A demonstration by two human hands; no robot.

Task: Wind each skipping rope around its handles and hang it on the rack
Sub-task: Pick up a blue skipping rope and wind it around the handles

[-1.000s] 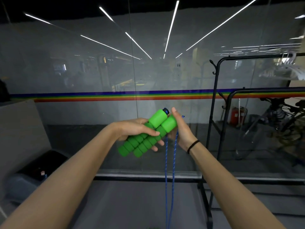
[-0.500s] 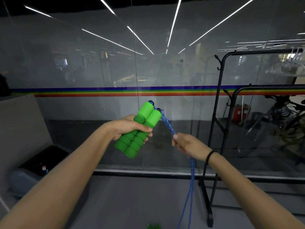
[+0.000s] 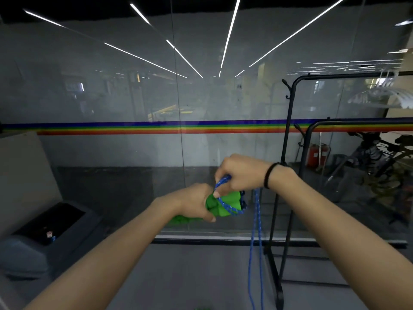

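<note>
My left hand [image 3: 195, 203] grips two green foam handles [image 3: 225, 203] held side by side, their blue-capped ends pointing right. My right hand [image 3: 240, 172], just above the handles, pinches the doubled blue rope [image 3: 256, 231]. One turn of rope crosses the handles near their capped ends, and the rest hangs down past the frame's bottom edge. The black rack [image 3: 288, 153] stands to the right, with hooks on its upright post. A bit of green shows at the bottom edge [image 3: 202, 308].
A glass wall with a rainbow stripe [image 3: 156, 127] is straight ahead. A grey bin with a dark lid [image 3: 42, 233] sits at the lower left. Behind the rack stand a bicycle [image 3: 380, 166] and a red canister [image 3: 316, 154]. White hangers [image 3: 384, 92] hang on the top rail.
The handles have swung from pointing up-right to lying level and lower. My right hand has come from the right side to above the handles, bringing the rope across them.
</note>
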